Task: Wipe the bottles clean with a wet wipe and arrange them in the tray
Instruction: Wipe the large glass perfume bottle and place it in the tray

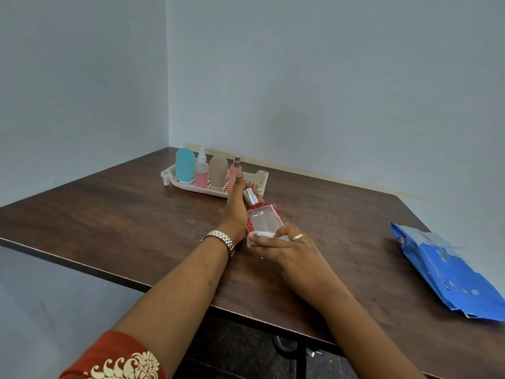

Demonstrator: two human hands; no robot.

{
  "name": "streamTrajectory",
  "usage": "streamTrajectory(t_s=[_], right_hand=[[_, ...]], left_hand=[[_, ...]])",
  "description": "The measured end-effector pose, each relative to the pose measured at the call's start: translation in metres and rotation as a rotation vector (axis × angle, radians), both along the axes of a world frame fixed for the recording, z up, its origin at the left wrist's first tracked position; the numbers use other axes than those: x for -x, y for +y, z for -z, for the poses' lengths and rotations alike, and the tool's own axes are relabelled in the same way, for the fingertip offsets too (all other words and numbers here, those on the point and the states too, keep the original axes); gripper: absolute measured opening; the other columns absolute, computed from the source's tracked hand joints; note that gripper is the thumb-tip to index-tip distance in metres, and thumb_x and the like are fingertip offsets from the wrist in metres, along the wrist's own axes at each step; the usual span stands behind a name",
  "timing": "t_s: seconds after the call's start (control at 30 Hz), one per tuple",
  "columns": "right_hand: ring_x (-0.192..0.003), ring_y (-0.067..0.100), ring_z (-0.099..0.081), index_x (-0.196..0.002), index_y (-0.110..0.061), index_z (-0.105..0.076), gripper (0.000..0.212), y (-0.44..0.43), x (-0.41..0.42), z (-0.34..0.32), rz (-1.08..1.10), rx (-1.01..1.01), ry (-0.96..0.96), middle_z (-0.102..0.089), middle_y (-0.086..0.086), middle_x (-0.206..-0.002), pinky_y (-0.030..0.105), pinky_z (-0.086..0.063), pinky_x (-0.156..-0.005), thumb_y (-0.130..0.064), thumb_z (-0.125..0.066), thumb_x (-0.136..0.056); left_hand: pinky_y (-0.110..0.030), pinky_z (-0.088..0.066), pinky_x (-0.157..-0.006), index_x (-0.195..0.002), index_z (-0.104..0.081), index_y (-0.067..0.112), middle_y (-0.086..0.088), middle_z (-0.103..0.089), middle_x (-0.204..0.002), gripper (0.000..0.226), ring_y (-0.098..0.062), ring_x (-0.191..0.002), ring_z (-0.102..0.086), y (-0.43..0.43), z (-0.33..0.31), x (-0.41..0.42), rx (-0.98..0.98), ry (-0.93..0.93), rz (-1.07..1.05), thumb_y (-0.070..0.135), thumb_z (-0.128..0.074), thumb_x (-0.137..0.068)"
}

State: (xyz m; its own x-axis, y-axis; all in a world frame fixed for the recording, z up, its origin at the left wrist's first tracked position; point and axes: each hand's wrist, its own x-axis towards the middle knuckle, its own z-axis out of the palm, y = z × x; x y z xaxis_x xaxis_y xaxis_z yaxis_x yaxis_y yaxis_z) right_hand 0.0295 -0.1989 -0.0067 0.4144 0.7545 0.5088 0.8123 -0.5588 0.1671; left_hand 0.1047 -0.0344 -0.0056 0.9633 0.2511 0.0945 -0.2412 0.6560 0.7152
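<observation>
A clear glass bottle with red edges and a silver cap (262, 216) is tilted above the table, cap pointing away from me. My left hand (237, 207) grips it near the neck and cap. My right hand (284, 244) presses a white wet wipe (259, 236) against the bottle's lower end, fingers curled round the wipe. A cream slotted tray (259, 179) stands at the back. It holds a teal bottle (185, 165), a pink spray bottle (201, 169), a beige bottle (218, 170) and a slim pink spray bottle (235, 172), all upright.
A blue wet-wipe pack (448, 272) lies at the table's right edge. The brown wooden table (114, 214) stands in a corner, with walls behind and to the left. Its near edge runs diagonally from the left to the lower right.
</observation>
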Motion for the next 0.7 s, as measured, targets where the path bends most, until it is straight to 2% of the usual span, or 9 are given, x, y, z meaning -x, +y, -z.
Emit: streamTrajectory(t_s=[0.07,0.17,0.33,0.4,0.47,0.53,0.6,0.63,0.7], right_hand=[[-0.093,0.006,-0.037,-0.12,-0.033,-0.062,0.058,-0.003,-0.002,0.0,0.006,-0.035,0.023,-0.059,-0.022,-0.123,0.02,-0.045,-0.078,-0.014,-0.028,-0.076],[-0.096,0.014,-0.046,-0.131,-0.029,-0.051,0.063,-0.001,-0.007,-0.002,0.096,-0.061,0.04,-0.054,-0.015,-0.133,0.031,-0.053,-0.074,-0.015,-0.025,-0.076],[-0.1,0.018,-0.054,-0.135,-0.034,-0.045,0.06,0.006,-0.005,0.001,0.147,0.016,-0.051,-0.048,-0.019,-0.137,0.031,-0.051,-0.074,-0.019,-0.029,-0.079],[-0.099,0.017,-0.054,-0.129,-0.038,-0.051,0.054,0.005,-0.004,0.001,0.102,0.022,-0.057,-0.049,-0.024,-0.133,0.03,-0.051,-0.075,-0.022,-0.03,-0.082],[-0.098,0.015,-0.055,-0.114,-0.036,-0.064,0.043,0.004,-0.004,0.003,0.02,0.011,-0.061,-0.058,-0.025,-0.122,0.027,-0.053,-0.076,-0.025,-0.035,-0.083],[-0.099,0.01,-0.054,-0.095,-0.026,-0.074,0.024,0.001,-0.004,0.006,-0.091,-0.042,0.045,-0.067,-0.02,-0.106,0.023,-0.052,-0.079,-0.02,-0.053,-0.084],[-0.095,0.004,-0.051,-0.082,-0.018,-0.076,0.013,-0.003,-0.006,0.009,-0.163,-0.129,0.184,-0.072,-0.013,-0.095,0.017,-0.049,-0.077,-0.009,-0.07,-0.076],[-0.094,0.002,-0.051,-0.079,-0.015,-0.076,0.012,-0.005,-0.007,0.01,-0.181,-0.177,0.268,-0.072,-0.01,-0.092,0.015,-0.047,-0.076,-0.005,-0.071,-0.074],[-0.094,0.002,-0.052,-0.078,-0.015,-0.076,0.014,-0.009,-0.009,0.009,-0.193,-0.219,0.344,-0.072,-0.01,-0.092,0.009,-0.043,-0.078,-0.003,-0.071,-0.075]], left_hand=[[-0.029,-0.044,-0.065,-0.076,-0.054,0.016,0.0,-0.053,-0.065,0.044,-0.011,-0.056,-0.051,0.0,-0.001,-0.001,-0.02,-0.006,-0.005,0.059,-0.06,-0.083],[-0.027,-0.041,-0.064,-0.07,-0.052,0.015,-0.001,-0.05,-0.062,0.046,-0.011,-0.057,-0.048,-0.002,-0.003,0.0,-0.067,-0.006,-0.001,0.057,-0.053,-0.087],[-0.026,-0.042,-0.064,-0.076,-0.055,0.013,-0.002,-0.054,-0.065,0.045,-0.011,-0.057,-0.05,-0.003,-0.005,0.004,-0.024,0.016,0.006,0.056,-0.052,-0.089],[-0.026,-0.042,-0.063,-0.078,-0.056,0.013,0.0,-0.054,-0.062,0.044,-0.01,-0.055,-0.051,-0.003,-0.006,0.005,-0.001,0.025,0.013,0.056,-0.055,-0.088],[-0.025,-0.042,-0.061,-0.08,-0.056,0.013,0.001,-0.053,-0.061,0.044,-0.009,-0.053,-0.05,-0.004,-0.006,0.004,-0.012,0.024,0.005,0.056,-0.055,-0.088],[-0.024,-0.043,-0.058,-0.08,-0.055,0.013,0.001,-0.052,-0.062,0.044,-0.009,-0.051,-0.05,-0.003,-0.006,0.003,-0.049,0.024,-0.014,0.056,-0.054,-0.089],[-0.025,-0.044,-0.058,-0.092,-0.056,0.012,0.0,-0.053,-0.065,0.046,-0.01,-0.053,-0.051,0.0,-0.004,0.0,-0.081,0.02,-0.036,0.057,-0.054,-0.088],[-0.026,-0.045,-0.059,-0.096,-0.055,0.012,0.0,-0.054,-0.066,0.047,-0.01,-0.054,-0.052,0.001,-0.003,-0.001,-0.096,0.016,-0.042,0.059,-0.054,-0.088],[-0.028,-0.045,-0.06,-0.089,-0.055,0.014,0.0,-0.054,-0.065,0.046,-0.011,-0.054,-0.052,0.001,-0.003,-0.001,-0.111,0.018,-0.047,0.06,-0.053,-0.087]])
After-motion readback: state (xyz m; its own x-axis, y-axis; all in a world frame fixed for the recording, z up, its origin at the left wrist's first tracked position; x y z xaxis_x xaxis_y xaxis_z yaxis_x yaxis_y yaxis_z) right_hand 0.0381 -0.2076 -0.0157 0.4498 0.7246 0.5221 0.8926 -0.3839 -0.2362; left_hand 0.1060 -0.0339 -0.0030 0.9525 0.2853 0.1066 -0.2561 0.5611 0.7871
